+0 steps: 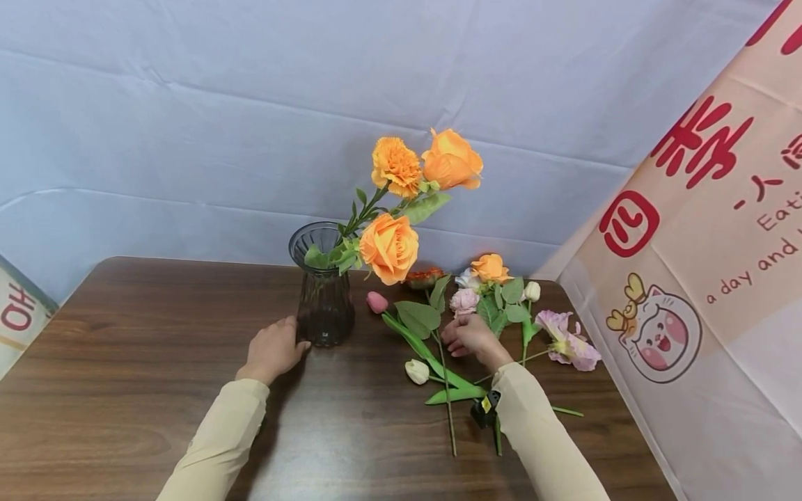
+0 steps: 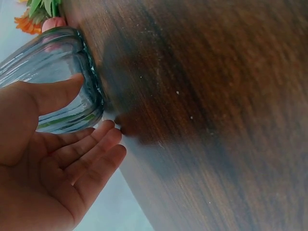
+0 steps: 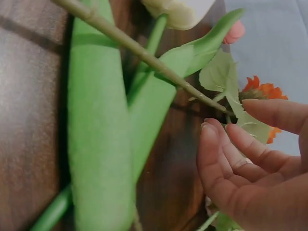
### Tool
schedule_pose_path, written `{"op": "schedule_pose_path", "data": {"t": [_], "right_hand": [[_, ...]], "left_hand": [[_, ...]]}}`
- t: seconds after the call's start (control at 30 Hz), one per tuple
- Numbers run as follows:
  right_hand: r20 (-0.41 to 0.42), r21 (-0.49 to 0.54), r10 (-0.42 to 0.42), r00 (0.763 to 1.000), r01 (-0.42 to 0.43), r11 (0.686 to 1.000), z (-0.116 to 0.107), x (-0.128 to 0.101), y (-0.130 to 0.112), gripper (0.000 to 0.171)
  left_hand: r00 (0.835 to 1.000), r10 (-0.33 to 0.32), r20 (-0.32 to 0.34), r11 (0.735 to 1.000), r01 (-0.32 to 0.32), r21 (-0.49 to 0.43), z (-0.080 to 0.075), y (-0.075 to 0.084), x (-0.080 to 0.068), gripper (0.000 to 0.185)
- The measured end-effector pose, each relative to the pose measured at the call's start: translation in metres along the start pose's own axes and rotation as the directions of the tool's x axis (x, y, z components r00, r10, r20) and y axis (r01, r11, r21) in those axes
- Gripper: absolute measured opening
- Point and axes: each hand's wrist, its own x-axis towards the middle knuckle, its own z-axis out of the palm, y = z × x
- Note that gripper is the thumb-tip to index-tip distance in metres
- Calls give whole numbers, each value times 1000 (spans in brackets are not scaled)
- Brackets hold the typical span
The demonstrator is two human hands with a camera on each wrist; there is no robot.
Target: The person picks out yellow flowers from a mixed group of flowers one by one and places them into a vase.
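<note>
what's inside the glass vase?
The glass vase holds green stems carrying three orange flowers that lean out to the right over the rim. The dark ribbed glass hides the stem ends and whether there is water. The left hand touches its base.

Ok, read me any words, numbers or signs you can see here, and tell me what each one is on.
"a day and", cut off at the edge: on the peach banner at right.
"Eat", cut off: same banner, above that line.
Large red Chinese characters, partly cut off: same banner, top.
Red letters, seemingly "HO", cut off: on the sign at the left edge.
Nothing readable on the glass vase, or in either wrist view.
</note>
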Motion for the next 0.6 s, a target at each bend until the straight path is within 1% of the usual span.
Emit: {"op": "schedule_pose_path", "data": {"t": [0.17, 0.43, 0.6], "right_hand": [[16, -20, 13, 1000, -13, 1000, 3, 1, 3, 13], [52, -35, 26, 998, -24, 999, 4, 1, 6, 17], [70, -7, 44, 997, -43, 999, 5, 4, 6, 21]], "left_hand": [[1000, 0, 0, 1000, 0, 0, -1, 0, -1, 51], [1000, 4, 3, 1000, -4, 1, -2, 1, -2, 49], [1000, 6, 2, 1000, -6, 0, -2, 0, -1, 49]]}}
